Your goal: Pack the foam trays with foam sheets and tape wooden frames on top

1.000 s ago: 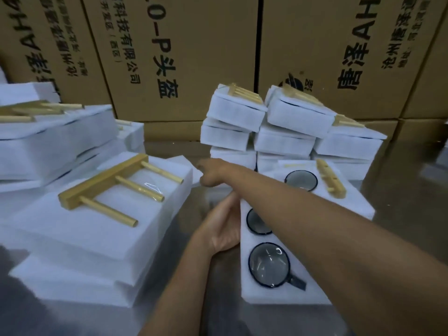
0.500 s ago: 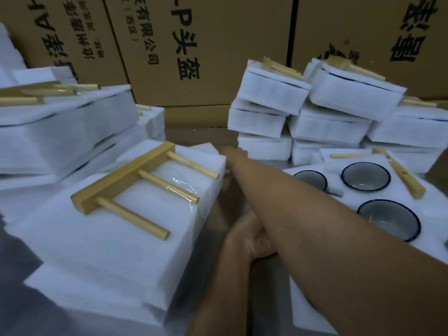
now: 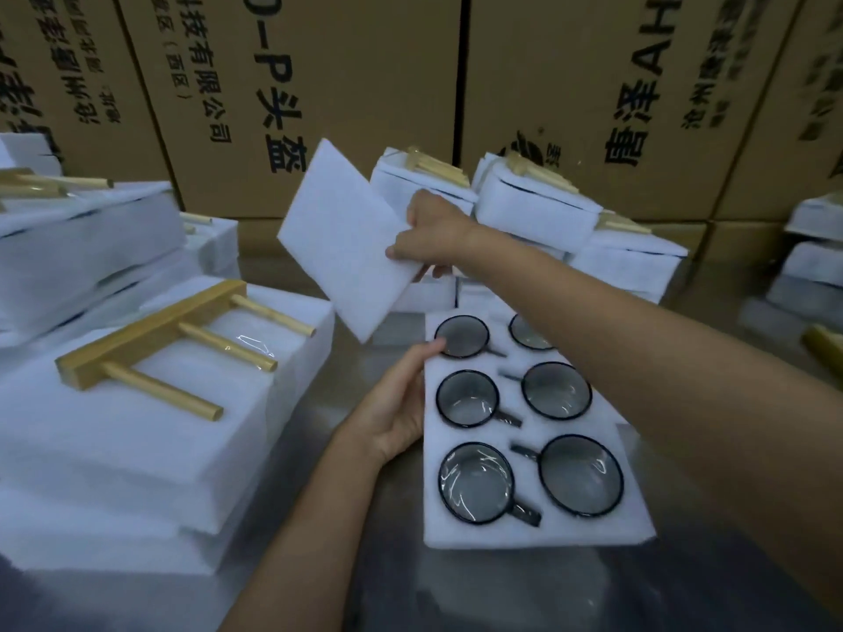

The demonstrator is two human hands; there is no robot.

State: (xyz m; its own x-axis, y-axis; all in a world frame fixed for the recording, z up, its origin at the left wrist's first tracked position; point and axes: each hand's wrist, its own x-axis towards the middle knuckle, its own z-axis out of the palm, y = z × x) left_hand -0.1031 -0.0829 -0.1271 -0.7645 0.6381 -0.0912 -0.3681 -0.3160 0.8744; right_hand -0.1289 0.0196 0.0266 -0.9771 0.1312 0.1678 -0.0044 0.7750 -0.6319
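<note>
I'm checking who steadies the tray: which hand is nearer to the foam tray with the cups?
Left. The left hand rests against the foam tray's left edge, while the right hand is raised beyond its far end, holding a foam sheet.

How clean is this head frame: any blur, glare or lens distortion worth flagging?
Head view: dim, flat light; wide-angle bending bows the cardboard boxes at the edges; the lifted foam sheet in the right hand looks soft-edged; the far right edge smears; glare streaks on the nearest mug and on tape beside the wooden frame.
</note>
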